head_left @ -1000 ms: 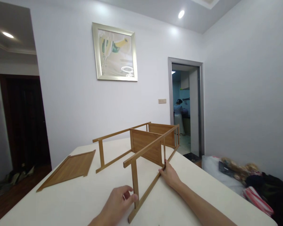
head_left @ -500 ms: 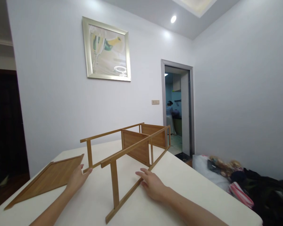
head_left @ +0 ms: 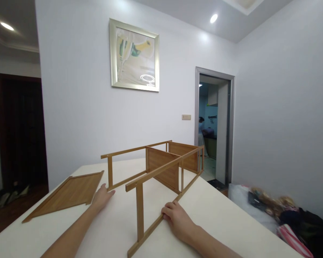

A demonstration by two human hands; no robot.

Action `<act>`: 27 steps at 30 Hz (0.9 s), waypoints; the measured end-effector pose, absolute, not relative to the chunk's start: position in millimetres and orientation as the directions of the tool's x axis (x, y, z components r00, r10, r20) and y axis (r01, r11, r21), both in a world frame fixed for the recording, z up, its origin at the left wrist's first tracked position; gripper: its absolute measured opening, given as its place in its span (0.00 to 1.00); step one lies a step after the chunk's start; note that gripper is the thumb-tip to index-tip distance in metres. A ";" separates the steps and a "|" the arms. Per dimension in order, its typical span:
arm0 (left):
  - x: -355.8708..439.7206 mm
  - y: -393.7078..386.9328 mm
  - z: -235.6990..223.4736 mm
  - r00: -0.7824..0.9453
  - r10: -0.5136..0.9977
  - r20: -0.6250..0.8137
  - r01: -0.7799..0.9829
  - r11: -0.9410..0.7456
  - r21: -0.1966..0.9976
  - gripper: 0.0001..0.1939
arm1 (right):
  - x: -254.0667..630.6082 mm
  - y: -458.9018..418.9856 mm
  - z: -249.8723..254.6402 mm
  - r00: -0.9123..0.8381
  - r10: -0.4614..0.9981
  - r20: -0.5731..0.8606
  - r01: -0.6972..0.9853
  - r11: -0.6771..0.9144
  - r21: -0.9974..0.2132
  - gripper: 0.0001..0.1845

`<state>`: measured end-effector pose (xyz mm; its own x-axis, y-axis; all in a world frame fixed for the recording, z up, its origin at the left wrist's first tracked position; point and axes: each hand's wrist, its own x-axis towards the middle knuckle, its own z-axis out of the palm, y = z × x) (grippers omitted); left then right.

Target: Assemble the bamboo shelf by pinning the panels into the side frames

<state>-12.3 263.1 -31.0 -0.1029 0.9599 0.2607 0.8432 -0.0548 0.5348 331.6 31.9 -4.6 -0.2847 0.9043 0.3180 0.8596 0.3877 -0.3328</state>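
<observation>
On the smooth white tabletop point(head_left: 218, 211): an open shelf unit of honey-brown wood point(head_left: 163, 168) lies down, its two ladder-like sides joined by panels midway and at the far end; nothing bridges the near end.
Left hand point(head_left: 103, 197): fingers slightly parted at the near end of the left bottom rail point(head_left: 127, 181); whether they grip it or merely touch it, I cannot tell.
Right hand point(head_left: 179, 220): fingers curled around the right bottom rail point(head_left: 153, 226), apparently a snug hold.
Splaying sides: with the near end unbridged, an uneven pull from the two hands could spread or twist the sides and strain the joints at the middle panel.
Loose board: a flat honey-brown wooden panel with raised edging point(head_left: 67, 197) lies left of the unit, near the table's left edge (whether its corner overhangs is hard to judge); a knock from the left forearm might push it off.
Scuffed top: dragging the unit rather than lifting it could mark the white surface.
Pale wall: a silvery-gold framed picture of a bottle and glass point(head_left: 134, 59) hangs above a small beige switch plate point(head_left: 186, 117).
Grey-trimmed doorway point(head_left: 197, 107): it opens onto a bluish room with dark-topped cabinets.
Right-hand corner: a heap of dark cloth point(head_left: 312, 218) lies beside a whitish bag point(head_left: 242, 197), both blurred.
</observation>
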 end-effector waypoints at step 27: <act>-31.0 163.0 -11.6 0.080 0.982 0.169 0.900 -0.144 0.411 0.18 | 387.0 44.0 -13.5 -0.018 0.868 0.497 0.798 0.312 -0.516 0.11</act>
<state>-31.0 163.0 -11.6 0.0801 0.9824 0.1688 0.9003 -0.1440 0.4107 387.0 44.0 -13.5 -0.0177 0.8676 0.4970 0.7978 0.3119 -0.5161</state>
